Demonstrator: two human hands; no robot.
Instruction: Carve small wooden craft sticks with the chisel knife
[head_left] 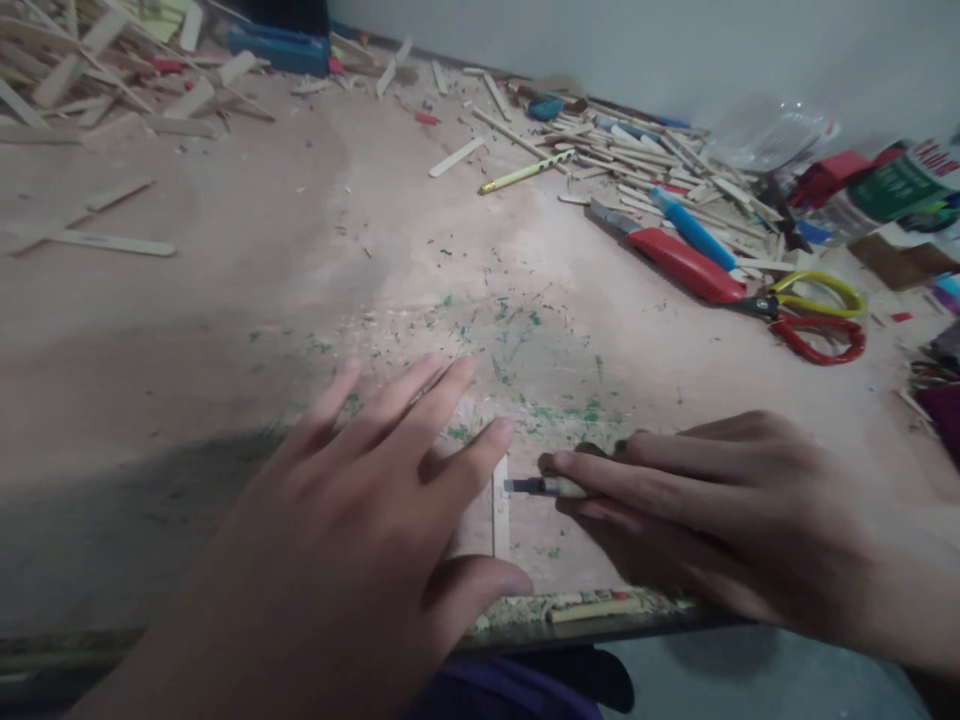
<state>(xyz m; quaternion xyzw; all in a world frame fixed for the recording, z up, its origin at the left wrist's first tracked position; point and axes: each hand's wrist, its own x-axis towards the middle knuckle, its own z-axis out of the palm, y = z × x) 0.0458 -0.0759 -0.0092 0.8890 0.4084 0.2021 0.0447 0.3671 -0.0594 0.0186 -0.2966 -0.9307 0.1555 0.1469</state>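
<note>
A narrow flat wooden craft stick [500, 520] lies on the table near its front edge, pointing away from me. My left hand [352, 520] is spread over the table, its index fingertip at the stick's far end and its thumb by the near end. From the right, my right hand [720, 500] is closed around a small carving chisel [551, 487] with a pale handle. The chisel's flat metal tip rests on or just above the stick, between my left thumb and index finger. Most of its handle is hidden by my fingers.
Loose craft sticks [592, 150] are heaped at the back right, and another pile [82, 80] lies back left. Red-and-yellow-handled scissors [817, 310], a red cutter [682, 262], a blue pen [694, 230] and a yellow pencil [525, 172] lie beyond my hands. Green flecks dot the tabletop [247, 290].
</note>
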